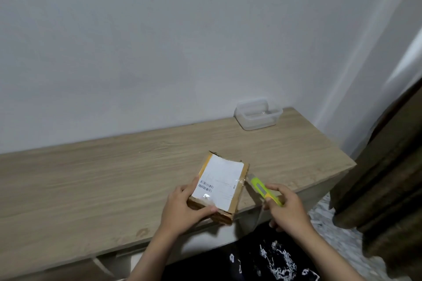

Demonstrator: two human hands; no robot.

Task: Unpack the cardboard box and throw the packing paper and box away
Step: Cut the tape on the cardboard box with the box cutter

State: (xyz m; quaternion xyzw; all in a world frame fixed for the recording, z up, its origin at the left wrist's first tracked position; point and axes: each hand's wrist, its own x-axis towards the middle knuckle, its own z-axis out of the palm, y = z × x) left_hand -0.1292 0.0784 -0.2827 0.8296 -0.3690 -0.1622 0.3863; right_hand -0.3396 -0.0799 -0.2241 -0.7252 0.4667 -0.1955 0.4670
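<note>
Leftmost in the working area, the person's left hand (185,209) wraps around the near left corner of the small brown cardboard box with a white shipping label (219,186), thumb lying across the label's near edge and fingers curled round the near end, pinning the box against the pale wood-grain tabletop (96,180). The box sits close to the table's front edge, directly ahead of the person and slightly left of the body's midline, and looks still taped shut under glossy clear tape. Its long axis runs from the near edge away towards the wall, leaning a little to the right, so its long right side faces the other hand. Just beside that side comes the yellow-green utility knife (265,190), its tip touching or nearly touching the box's far right corner at the taped seam; whether the blade is out is too small to tell. The right hand (286,209) closes around the knife's rear half, knuckles up, hovering just off the table's front edge. Judging by this, the cut will probably run along the right side towards the person, so the right hand is the working one, while the left only steadies. Well apart, in the far right corner, stands a clear plastic lidded container (258,114).
</note>
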